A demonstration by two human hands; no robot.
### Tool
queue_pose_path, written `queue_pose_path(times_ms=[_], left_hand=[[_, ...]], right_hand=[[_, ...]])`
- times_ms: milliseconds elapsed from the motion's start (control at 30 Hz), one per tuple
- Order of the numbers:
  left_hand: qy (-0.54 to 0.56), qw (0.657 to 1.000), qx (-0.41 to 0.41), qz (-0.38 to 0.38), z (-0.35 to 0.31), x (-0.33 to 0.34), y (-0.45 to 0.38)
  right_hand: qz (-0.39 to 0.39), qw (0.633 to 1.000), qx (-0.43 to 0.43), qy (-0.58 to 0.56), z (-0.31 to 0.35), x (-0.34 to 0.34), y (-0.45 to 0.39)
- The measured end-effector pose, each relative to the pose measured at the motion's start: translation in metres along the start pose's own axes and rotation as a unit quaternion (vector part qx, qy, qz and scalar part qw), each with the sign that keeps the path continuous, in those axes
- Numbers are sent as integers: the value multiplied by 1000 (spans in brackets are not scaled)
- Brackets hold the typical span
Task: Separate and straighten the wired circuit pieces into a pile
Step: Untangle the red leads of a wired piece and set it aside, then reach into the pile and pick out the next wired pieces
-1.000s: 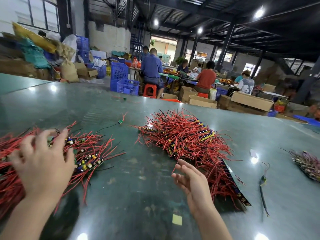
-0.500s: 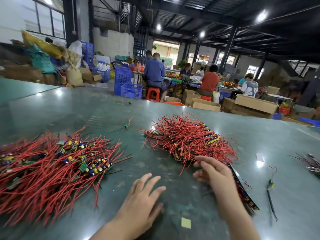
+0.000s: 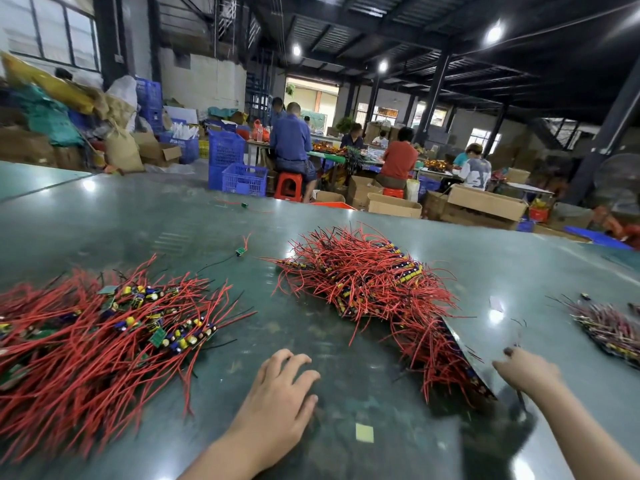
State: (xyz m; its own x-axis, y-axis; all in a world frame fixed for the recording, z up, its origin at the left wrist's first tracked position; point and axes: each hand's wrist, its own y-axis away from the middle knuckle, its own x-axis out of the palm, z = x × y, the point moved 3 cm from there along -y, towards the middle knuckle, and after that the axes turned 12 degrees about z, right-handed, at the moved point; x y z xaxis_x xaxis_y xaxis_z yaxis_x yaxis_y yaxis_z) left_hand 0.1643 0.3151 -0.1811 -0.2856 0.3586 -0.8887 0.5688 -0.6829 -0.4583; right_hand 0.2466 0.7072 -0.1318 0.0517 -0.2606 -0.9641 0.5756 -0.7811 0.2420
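Note:
Wired circuit pieces with red leads lie in heaps on the green table (image 3: 138, 220). A spread heap (image 3: 86, 341) with small boards and yellow-blue capacitors is at the left. A tangled heap (image 3: 374, 285) sits in the middle. My left hand (image 3: 277, 393) rests on the bare table between the two heaps, fingers loosely bent, holding nothing. My right hand (image 3: 526, 372) is just right of the middle heap's near end. It is blurred, and its fingers curl over a loose wired piece whose thin dark wires (image 3: 516, 329) stick up above them.
A third, duller heap (image 3: 609, 327) lies at the right edge. Single pieces sit farther back (image 3: 240, 251) and near the far edge (image 3: 244, 204). A yellow paper square (image 3: 364, 433) and a white scrap (image 3: 496, 303) lie on the table. People work at benches beyond.
My left hand left the left heap and came down on the bare table in the middle. My right hand swung from the middle heap's front to the loose piece on its right.

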Motion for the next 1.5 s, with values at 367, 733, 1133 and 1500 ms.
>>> queue_pose_path(times_ms=[367, 733, 1133, 1500], left_hand=[[15, 1000, 8, -3, 1, -2, 1], [24, 1000, 17, -3, -1, -4, 2], [46, 999, 23, 18, 1, -3, 0], [416, 898, -60, -126, 13, -36, -2]], right_hand=[[-40, 995, 4, -94, -18, 5, -1], [106, 966, -127, -198, 66, 3, 24], [196, 922, -34, -332, 53, -1, 12], [104, 745, -91, -653, 75, -57, 84]])
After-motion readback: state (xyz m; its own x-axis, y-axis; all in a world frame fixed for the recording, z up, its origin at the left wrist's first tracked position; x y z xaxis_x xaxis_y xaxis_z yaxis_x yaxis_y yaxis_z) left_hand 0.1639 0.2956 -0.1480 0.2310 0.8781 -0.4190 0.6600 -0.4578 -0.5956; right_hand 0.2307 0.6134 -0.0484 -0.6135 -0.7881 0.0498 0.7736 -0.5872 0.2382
